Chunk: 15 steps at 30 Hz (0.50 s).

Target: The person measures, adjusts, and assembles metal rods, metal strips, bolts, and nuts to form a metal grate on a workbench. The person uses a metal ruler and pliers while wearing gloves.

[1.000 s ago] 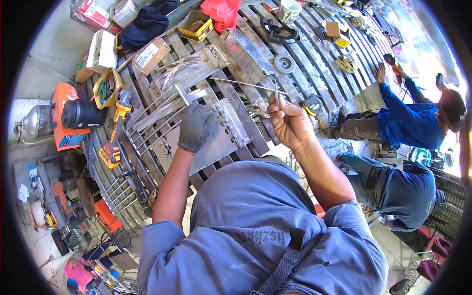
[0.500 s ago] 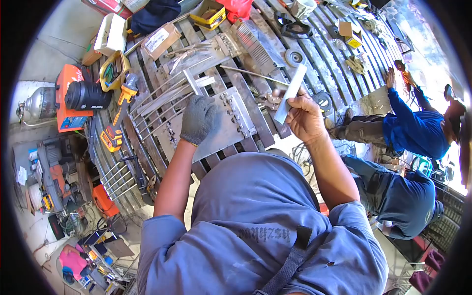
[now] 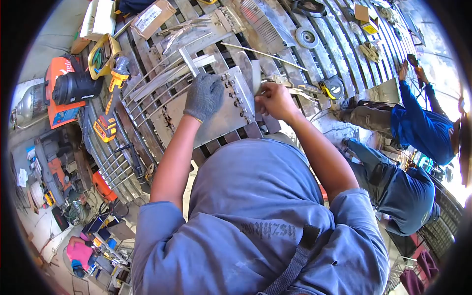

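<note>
My left hand (image 3: pixel 204 98), in a dark grey glove, is closed around the lower end of a flat metal strip (image 3: pixel 188 62) over the left part of a metal plate (image 3: pixel 216 123). A row of small metal pieces (image 3: pixel 237 96) runs along the plate's right side. Beside that row, my bare right hand (image 3: pixel 276 102) pinches a pale flat strip (image 3: pixel 256 77), which stands up from the fingers near the plate's right edge. Several thin rods and strips (image 3: pixel 152 91) lie left of my gloved hand.
The plate lies on a slatted metal table (image 3: pixel 339 64). A yellow tape measure (image 3: pixel 333 87) and a grinding disc (image 3: pixel 307 37) are at right. A cordless tool (image 3: pixel 112 98) and black bottle (image 3: pixel 76 88) are at left. Two people (image 3: pixel 423 128) (image 3: pixel 400 196) are at far right.
My right hand has moved left and down to the plate's right edge, bringing the pale strip along. My left hand stays at the metal strip. The whole view has shifted slightly.
</note>
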{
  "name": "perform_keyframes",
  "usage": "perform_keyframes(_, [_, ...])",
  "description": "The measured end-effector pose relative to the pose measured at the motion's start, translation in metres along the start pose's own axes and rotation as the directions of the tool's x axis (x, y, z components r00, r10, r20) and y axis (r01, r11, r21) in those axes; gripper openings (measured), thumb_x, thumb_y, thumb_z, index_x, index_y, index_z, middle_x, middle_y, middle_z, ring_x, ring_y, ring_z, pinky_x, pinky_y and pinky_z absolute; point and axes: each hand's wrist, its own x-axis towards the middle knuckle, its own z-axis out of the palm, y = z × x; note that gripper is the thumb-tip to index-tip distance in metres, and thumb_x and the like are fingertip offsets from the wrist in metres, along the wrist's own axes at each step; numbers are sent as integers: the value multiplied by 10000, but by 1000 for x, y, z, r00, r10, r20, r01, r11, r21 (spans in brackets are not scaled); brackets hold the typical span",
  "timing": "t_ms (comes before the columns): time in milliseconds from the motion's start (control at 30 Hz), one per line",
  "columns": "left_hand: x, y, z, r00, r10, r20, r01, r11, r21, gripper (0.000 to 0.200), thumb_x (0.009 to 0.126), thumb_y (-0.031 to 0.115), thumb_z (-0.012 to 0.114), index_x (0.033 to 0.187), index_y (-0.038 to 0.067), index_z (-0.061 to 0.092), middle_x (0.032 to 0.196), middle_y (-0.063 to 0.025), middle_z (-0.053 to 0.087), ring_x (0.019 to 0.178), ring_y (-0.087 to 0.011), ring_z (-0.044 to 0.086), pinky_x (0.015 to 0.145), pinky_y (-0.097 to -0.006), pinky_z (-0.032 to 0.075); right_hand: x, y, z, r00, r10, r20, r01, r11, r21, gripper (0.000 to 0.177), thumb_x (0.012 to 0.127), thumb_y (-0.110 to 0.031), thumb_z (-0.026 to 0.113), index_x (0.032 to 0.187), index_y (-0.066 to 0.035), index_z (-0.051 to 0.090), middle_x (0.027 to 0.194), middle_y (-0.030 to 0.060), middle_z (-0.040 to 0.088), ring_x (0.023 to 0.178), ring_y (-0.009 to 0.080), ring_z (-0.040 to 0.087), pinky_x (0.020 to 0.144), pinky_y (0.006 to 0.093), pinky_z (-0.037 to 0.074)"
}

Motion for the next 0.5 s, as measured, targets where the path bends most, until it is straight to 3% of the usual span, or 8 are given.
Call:
perform_keyframes(33, [1, -3, 3, 1000, -6, 9, 6, 1000, -5, 202, 977, 187, 739, 1115, 50, 792, 1094, -219, 743, 1047, -437, 705, 950, -525, 585, 6, 1, 5, 1000, 17, 3, -17, 998, -66, 403, 958, -69, 807, 1327, 49, 694, 1011, 214, 815, 792, 261, 817, 696, 419, 626])
perform_keyframes(133, [1, -13, 8, 1000, 1, 17, -1, 1000, -27, 217, 961, 161, 760, 1141, 44, 785, 1096, -212, 739, 1059, -431, 703, 962, -515, 584, 23, 18, 26, 974, -182, -136, 139, 952, -274, 325, 953, -43, 779, 1267, 18, 722, 1040, 232, 817, 972, 381, 812, 860, 488, 625])
perform_keyframes(167, [1, -13, 8, 1000, 4, 14, -3, 999, -36, 219, 957, 157, 764, 1143, 42, 783, 1100, -210, 739, 1061, -430, 702, 964, -513, 583, 18, 5, 26, 988, -86, -129, 56, 974, -221, 278, 943, -43, 769, 1215, 3, 733, 1078, 264, 802, 1102, 462, 760, 980, 526, 587])
perform_keyframes(267, [0, -13, 5, 1000, 15, 5, -14, 998, -58, 226, 948, 148, 774, 1145, 36, 778, 1102, -205, 735, 1061, -429, 697, 965, -508, 581, 19, 4, 32, 979, -160, -129, 102, 923, -371, 268, 938, -69, 788, 1186, 15, 731, 1080, 270, 799, 1070, 460, 766, 967, 531, 591])
perform_keyframes(367, [0, -14, 2, 1000, 22, 12, -21, 998, -64, 229, 947, 144, 775, 1146, 29, 774, 1101, -206, 730, 1063, -430, 692, 967, -505, 578, 17, 0, 36, 976, -172, -135, 114, 927, -357, 207, 936, -13, 782, 1117, 60, 713, 960, 246, 796, 876, 376, 811, 810, 479, 611])
perform_keyframes(500, [-3, -17, 5, 999, 48, -1, -48, 996, -72, 225, 947, 134, 769, 1145, 27, 770, 1088, -207, 722, 1080, -431, 682, 978, -504, 570, 17, 1, 40, 980, -146, -131, 89, 927, -365, 227, 923, -24, 794, 1124, 61, 729, 1024, 256, 802, 994, 397, 804, 891, 483, 611])
